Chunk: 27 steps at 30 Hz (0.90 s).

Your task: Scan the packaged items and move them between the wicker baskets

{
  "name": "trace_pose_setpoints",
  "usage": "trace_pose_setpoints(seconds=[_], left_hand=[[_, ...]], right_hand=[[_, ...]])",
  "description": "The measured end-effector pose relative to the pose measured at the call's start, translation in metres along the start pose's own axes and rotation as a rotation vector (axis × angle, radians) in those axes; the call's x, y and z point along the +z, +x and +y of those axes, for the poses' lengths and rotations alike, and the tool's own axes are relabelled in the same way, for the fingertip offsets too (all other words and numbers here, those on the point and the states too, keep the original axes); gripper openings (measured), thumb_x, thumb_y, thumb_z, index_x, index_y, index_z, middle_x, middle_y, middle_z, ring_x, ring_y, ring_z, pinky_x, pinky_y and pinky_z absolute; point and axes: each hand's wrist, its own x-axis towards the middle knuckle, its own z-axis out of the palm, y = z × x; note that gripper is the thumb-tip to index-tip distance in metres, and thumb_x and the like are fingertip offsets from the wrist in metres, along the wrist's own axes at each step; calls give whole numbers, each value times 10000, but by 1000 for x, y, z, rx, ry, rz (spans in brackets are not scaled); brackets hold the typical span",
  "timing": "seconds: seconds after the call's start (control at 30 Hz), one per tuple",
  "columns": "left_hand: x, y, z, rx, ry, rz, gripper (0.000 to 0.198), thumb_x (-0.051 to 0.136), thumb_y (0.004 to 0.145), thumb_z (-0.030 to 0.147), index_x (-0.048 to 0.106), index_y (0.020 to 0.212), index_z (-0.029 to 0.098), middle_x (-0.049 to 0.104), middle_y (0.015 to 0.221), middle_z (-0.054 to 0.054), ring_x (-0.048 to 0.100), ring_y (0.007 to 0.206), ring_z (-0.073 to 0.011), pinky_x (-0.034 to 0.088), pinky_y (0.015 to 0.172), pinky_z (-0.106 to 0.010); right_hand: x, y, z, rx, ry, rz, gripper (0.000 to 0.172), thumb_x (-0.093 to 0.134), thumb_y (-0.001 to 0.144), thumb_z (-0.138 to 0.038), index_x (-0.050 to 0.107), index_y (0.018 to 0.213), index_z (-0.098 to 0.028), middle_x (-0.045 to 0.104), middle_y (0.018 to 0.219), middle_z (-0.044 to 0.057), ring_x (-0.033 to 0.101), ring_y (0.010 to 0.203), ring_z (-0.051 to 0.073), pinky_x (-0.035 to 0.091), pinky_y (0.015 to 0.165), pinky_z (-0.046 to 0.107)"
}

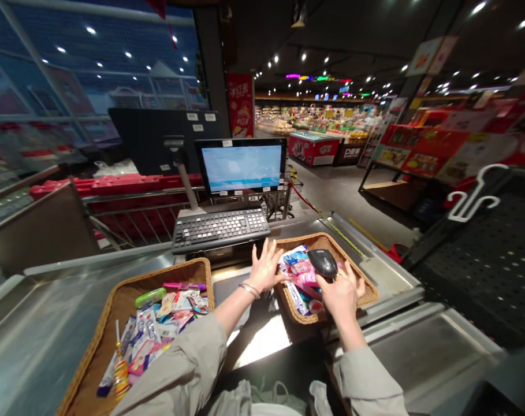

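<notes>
My right hand [341, 293] is closed around a black handheld barcode scanner [323, 263], held over the right wicker basket [368, 283] of small colourful snack packets [300, 271]. My left hand [265, 268] rests open with fingers spread on the left rim of that basket, touching the packets' edge. A bracelet sits on that wrist. The left wicker basket [115, 297] holds several more packets and a lollipop.
A black keyboard [220, 229] and a lit monitor [242, 167] stand behind the baskets on the steel checkout counter [41, 323]. A red barrier and rails lie to the left, a perforated black panel with a white hook [474, 199] to the right. Shop aisles stretch beyond.
</notes>
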Motion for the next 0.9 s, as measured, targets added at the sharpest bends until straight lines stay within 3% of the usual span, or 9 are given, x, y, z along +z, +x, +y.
trace_pose_setpoints(seconds=[0.43, 0.7, 0.9], left_hand=[[-40, -77, -66, -316, 94, 95, 902, 617, 741, 706, 359, 1477, 252, 190, 1615, -145, 60, 1493, -382, 28, 1133, -708], [-62, -132, -101, -523, 142, 138, 710, 514, 863, 623, 399, 1454, 248, 207, 1612, -131, 82, 1495, -362, 66, 1134, -704], [-68, -173, -133, -660, 192, 159, 660, 527, 872, 582, 427, 1439, 260, 251, 1598, -129, 104, 1493, -360, 38, 1139, -701]], right_hand=[[37, -12, -74, -175, 115, -112, 392, 510, 759, -533, 725, 789, -207, 719, 1079, 129, 417, 1304, 327, 108, 1103, 560], [64, -33, -107, -291, 158, -203, 337, 530, 756, -476, 728, 829, -214, 717, 1086, 109, 418, 1308, 307, 111, 1103, 541], [81, -46, -121, -343, 171, -252, 369, 516, 767, -507, 728, 866, -222, 722, 1082, 99, 431, 1301, 308, 126, 1095, 560]])
